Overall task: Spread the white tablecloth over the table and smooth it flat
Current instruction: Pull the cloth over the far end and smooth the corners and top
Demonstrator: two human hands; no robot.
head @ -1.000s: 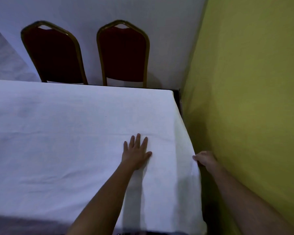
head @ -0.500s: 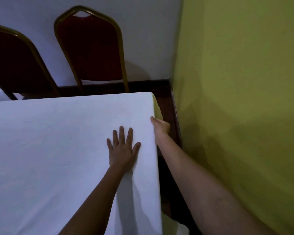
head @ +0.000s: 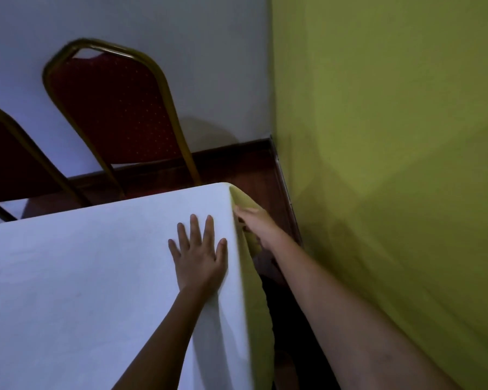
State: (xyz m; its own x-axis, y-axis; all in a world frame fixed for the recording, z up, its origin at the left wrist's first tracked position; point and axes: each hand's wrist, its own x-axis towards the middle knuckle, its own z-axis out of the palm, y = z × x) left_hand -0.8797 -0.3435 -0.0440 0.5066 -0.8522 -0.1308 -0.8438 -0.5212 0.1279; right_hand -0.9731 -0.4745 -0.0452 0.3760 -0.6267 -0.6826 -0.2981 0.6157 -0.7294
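The white tablecloth (head: 82, 277) covers the table top and hangs over its right side. My left hand (head: 199, 257) lies flat on the cloth, fingers spread, close to the right edge. My right hand (head: 258, 226) is beside the table at the hanging flap near the far right corner. Its fingers are curled against the cloth edge, and the fingertips are partly hidden behind the fold.
A yellow-green wall (head: 392, 164) runs close along the table's right side, leaving a narrow gap over dark wooden floor (head: 254, 175). Two red chairs with gold frames (head: 119, 114) stand behind the table against a white wall.
Both hands have slid forward along the right edge toward the far corner. My right hand moved from low on the hanging flap up to the edge near the corner.
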